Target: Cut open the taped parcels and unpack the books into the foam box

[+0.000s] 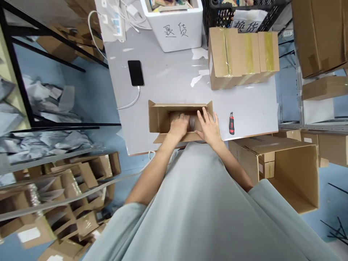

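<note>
Open carton (161,117) sits right below both hands on the tabletop (176,79), its long axis running left to right across the person's front. Neither hand is clearly nearer: the left hand (179,125) reaches down into its middle, while the right hand (208,127) is at its right end. Ahead and to the right of the hands stand three taped boxes (246,56). The left hand's fingers bend down inside, and I cannot tell whether they grip anything; the right hand's are spread wide, apparently holding nothing. Ahead-left of the left hand lies a phone (135,73); just right of the right hand, a utility knife (231,124). Between the hands shows a small pale item (191,123), too unclear to identify.
</note>
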### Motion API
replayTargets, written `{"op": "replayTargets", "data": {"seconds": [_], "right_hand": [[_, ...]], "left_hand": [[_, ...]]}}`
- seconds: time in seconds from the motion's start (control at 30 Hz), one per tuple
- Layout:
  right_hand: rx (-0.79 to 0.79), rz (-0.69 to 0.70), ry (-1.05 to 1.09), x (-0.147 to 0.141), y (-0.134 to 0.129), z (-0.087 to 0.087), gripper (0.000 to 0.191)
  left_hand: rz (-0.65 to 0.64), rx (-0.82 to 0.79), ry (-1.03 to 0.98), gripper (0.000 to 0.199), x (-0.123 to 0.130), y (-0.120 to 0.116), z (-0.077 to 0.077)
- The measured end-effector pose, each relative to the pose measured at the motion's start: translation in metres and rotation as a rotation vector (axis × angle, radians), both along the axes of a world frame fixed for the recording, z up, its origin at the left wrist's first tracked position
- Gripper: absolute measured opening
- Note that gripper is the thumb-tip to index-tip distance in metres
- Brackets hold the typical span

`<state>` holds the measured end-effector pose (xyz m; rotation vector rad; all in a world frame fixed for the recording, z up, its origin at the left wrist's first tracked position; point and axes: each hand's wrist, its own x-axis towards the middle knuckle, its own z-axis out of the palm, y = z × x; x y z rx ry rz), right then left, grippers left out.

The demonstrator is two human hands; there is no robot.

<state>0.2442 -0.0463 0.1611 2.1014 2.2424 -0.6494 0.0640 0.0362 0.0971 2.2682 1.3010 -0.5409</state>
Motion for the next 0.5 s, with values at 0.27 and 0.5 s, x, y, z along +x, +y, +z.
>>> {"op": "replayTargets", "data": {"seconds": [0.27,0.5], "right_hand": [[-0.02,0.031,0.059,0.002,-0.005,-0.002,0.096],[-0.03,0.003,0.132,0.015,-0.012,-0.01,0.09]], "left_hand": [[-0.207,-0.147,0.104,0.051,0.026,0.026,-0.073],[-0.167,-0.062,-0.05,0.034,0.019,0.028,-0.081]]}}
